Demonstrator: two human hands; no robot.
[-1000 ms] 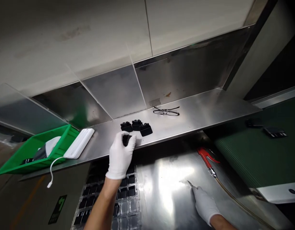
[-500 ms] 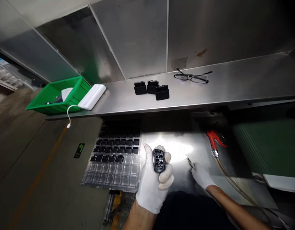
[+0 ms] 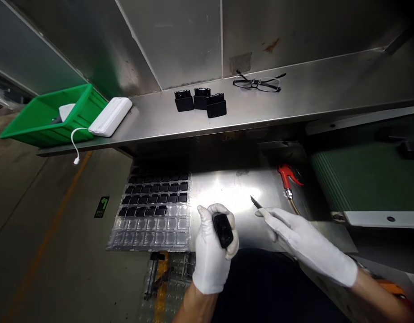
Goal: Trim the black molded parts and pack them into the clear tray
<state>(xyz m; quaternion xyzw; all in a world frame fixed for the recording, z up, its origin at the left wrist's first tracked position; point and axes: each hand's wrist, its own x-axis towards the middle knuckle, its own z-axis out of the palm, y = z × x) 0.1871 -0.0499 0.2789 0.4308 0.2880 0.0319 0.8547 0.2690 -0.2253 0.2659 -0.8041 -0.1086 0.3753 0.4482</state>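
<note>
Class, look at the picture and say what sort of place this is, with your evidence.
Probably a factory workstation: a clear tray holds rows of matching black parts, a red air gun lies on the metal bench, and a green conveyor seems to run alongside.

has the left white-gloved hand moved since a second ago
Yes, the left white-gloved hand has come away from the long silver metal shelf toward the person, right of the clear plastic tray.
</note>
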